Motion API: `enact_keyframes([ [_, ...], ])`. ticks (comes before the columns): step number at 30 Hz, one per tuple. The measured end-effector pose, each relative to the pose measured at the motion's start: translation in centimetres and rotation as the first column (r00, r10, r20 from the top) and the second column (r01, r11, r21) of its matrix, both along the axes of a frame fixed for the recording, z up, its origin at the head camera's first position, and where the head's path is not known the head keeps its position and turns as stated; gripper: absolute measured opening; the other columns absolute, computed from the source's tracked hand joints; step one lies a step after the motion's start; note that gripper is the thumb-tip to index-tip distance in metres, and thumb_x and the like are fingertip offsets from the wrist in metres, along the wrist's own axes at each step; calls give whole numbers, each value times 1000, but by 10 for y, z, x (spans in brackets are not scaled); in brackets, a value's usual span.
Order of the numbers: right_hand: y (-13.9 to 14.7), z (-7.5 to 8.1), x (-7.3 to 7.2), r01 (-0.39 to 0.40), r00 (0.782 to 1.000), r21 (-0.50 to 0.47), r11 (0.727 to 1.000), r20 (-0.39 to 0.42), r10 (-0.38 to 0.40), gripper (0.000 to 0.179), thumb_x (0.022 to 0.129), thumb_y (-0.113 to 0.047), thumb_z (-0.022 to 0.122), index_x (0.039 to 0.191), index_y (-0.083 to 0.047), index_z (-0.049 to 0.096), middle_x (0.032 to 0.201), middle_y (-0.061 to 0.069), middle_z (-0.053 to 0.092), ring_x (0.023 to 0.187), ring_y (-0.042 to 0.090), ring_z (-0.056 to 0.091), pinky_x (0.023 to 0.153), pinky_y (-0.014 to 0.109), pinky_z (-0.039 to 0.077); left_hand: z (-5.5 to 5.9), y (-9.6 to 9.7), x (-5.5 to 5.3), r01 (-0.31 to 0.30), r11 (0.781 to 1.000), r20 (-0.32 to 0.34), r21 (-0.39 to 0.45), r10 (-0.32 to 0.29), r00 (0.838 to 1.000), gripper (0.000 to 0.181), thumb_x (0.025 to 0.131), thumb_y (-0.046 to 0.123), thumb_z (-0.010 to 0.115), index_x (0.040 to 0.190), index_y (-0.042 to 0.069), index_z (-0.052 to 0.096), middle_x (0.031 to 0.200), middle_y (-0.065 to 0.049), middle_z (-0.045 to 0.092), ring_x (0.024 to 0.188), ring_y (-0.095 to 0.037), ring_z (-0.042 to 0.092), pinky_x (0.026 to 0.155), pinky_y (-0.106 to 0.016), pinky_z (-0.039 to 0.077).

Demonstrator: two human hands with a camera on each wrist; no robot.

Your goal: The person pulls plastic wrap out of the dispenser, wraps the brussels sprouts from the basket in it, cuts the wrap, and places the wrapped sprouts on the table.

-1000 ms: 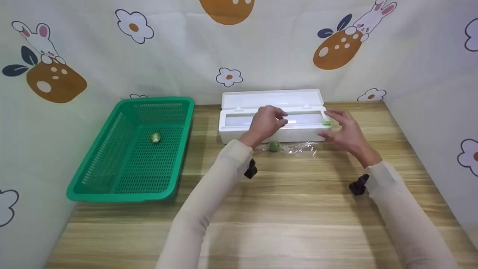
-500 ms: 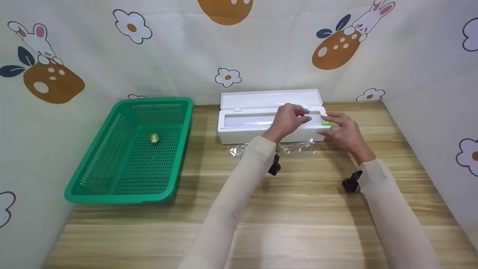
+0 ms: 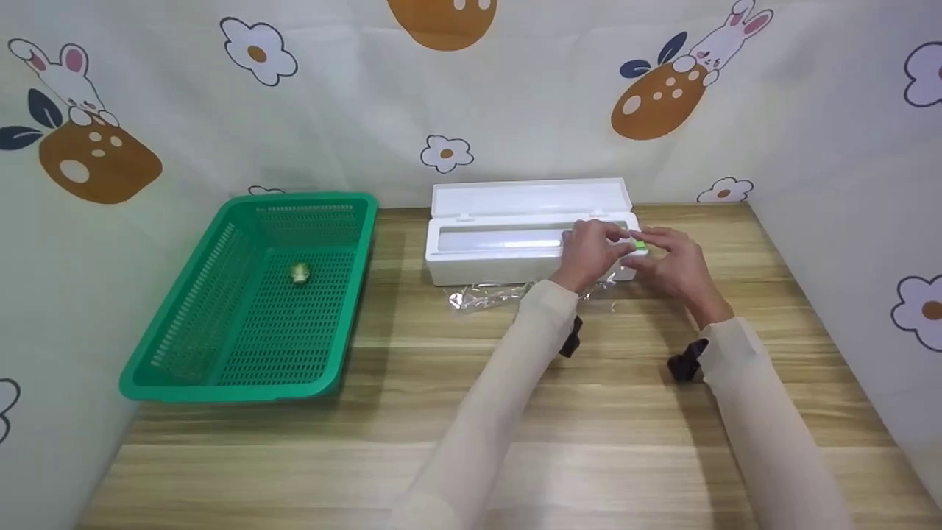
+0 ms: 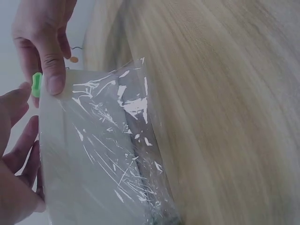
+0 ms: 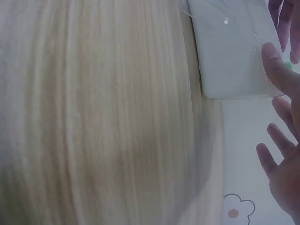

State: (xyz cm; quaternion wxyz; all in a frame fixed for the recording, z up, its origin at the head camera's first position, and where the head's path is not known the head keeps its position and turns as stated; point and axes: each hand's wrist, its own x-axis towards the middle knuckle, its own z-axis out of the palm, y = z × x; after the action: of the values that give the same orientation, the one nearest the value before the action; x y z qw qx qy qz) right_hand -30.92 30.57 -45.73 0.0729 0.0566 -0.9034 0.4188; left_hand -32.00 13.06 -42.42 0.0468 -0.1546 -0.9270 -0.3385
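Observation:
A white cling film dispenser (image 3: pixel 478 269) stands against the back curtain, its lid (image 3: pixel 530 195) raised. At its right end sits a green slide cutter (image 3: pixel 639 244). My left hand (image 3: pixel 589 250) is over the dispenser's right part, fingertips right at the cutter, fingers loosely bent. My right hand (image 3: pixel 677 269) grips the right end, thumb on the front face and fingers on top. Clear film (image 4: pixel 117 136) hangs wrinkled down the front onto the table. Something green (image 4: pixel 166 220) shows at the film's lower edge in the left wrist view; in the head view the left forearm hides it.
A green perforated basket (image 3: pixel 335 331) stands on the left of the wooden table (image 3: pixel 625 442), with one small broccoli floret (image 3: pixel 299 273) inside. A patterned curtain (image 3: pixel 353 96) encloses the back and sides. Both wrists carry small black cameras (image 3: pixel 686 362).
My left hand has moved right along the dispenser to the green cutter, its forearm now covering the green piece under the film. My right hand stays at the right end, its fingers closer in.

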Motion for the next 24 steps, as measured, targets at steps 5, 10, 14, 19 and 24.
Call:
enact_keyframes([
  [5,2,2,1,4,1000,31,1000,-16,-3,52,82,-23,84,129,-7,66,145,21,55,140,44,43,118,59,31,0,10,3,-33,997,-16,-67,32,999,22,89,44,73,110,38,77,108,15,76,108,-11,60,92,-32,41],
  [10,3,5,2,15,1000,31,999,17,-15,53,83,-26,83,130,-7,66,147,19,54,140,42,43,118,58,33,2,18,3,-84,990,-15,-111,83,996,18,90,45,72,106,41,77,105,18,75,101,-9,56,87,-30,39],
  [14,0,7,1,16,998,23,1000,67,-18,55,84,-30,83,133,-13,64,149,16,53,140,40,43,116,59,35,4,18,2,-95,988,-6,-122,95,995,14,92,41,71,103,38,79,103,19,75,101,-9,55,88,-30,38],
  [19,-1,8,1,15,998,48,999,57,-17,56,82,-28,84,132,-13,64,147,19,54,138,42,44,116,57,33,5,14,1,-58,985,-15,-161,57,998,16,93,38,69,105,34,79,106,17,74,102,-9,54,91,-31,37],
  [24,-4,6,-1,11,1000,64,998,-29,-9,50,81,-20,84,126,-7,66,142,22,58,134,44,47,114,55,34,2,7,0,-36,976,-55,-213,25,998,17,94,37,68,108,35,78,107,13,73,107,-11,55,96,-33,37],
])
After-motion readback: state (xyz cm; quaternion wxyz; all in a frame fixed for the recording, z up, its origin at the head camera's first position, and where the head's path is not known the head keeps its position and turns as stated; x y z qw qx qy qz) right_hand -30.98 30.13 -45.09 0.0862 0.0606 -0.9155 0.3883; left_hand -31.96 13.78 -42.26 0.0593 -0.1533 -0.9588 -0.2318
